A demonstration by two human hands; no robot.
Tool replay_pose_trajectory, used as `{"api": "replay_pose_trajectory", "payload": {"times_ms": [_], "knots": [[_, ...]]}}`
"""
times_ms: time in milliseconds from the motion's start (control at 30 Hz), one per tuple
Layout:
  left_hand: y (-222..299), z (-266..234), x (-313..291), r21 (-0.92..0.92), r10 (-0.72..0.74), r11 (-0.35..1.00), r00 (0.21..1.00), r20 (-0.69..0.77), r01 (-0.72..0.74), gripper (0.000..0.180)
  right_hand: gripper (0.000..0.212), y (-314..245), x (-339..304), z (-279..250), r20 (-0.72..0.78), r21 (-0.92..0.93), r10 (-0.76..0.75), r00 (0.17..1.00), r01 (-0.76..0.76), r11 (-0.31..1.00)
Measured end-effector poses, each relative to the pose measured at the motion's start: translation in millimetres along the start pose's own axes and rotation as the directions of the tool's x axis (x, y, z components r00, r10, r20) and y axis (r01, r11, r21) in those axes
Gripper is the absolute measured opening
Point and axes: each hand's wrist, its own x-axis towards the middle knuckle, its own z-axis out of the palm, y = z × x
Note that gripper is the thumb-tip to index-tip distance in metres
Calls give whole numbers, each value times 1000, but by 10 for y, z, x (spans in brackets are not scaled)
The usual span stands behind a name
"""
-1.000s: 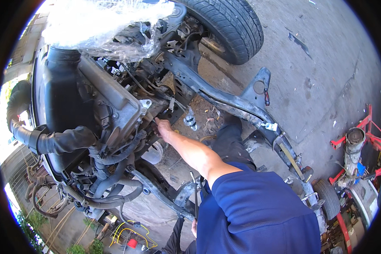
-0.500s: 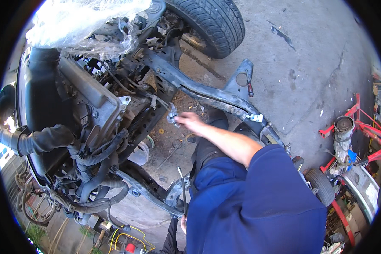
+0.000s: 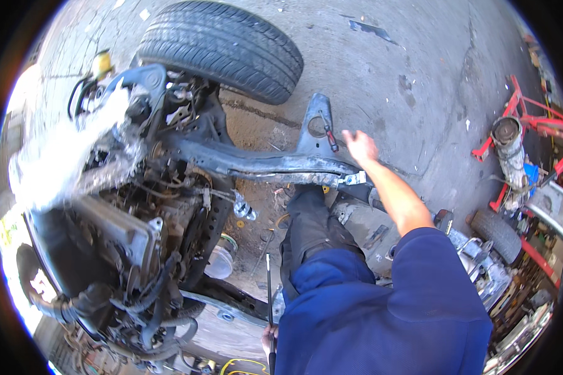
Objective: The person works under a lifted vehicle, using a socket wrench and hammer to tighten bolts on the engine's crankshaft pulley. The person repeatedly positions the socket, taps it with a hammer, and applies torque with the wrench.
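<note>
My right hand (image 3: 361,148) is raised over the frame rail (image 3: 256,162), fingers apart, with nothing visible in it. Just left of it, a red-handled screwdriver (image 3: 331,140) rests in the holed bracket (image 3: 317,112) of the rail. At the lower edge, my left hand (image 3: 269,339) is closed around a long thin dark bar (image 3: 269,294) with a light tip; its forearm is hidden beside my navy shirt. A plastic-wrapped end of a line (image 3: 244,206) hangs by the engine, apart from both hands. A small white and blue piece (image 3: 355,179) sits on the rail.
An engine (image 3: 106,231) with black hoses fills the left, under clear plastic film (image 3: 69,156). A tire (image 3: 225,50) stands at the far side. A clear bucket (image 3: 221,259) sits below the frame. On the right are a red stand (image 3: 520,103) and a metal cylindrical part (image 3: 512,153).
My right hand has let go of the plastic-wrapped line end and moved right and up, near the screwdriver. The view has turned, and the left hand still grips the bar.
</note>
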Motion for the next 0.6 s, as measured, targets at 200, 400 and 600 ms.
{"api": "replay_pose_trajectory", "payload": {"times_ms": [200, 400, 600], "knots": [[472, 398, -386, 68, -113, 993, 962, 249, 99, 38, 50, -523, 322, 414, 210, -173, -34, 977, 72, 982], [726, 548, -510, 2, -214, 975, 941, 263, 222, 34, 33, 290, -109, 92, 206, -33, -240, 949, 252, 967], [879, 625, -192, 77, -223, 975, 885, 409, 210, 34, 37, 1150, -397, -72, 277, -62, -525, 805, 560, 826]]}}
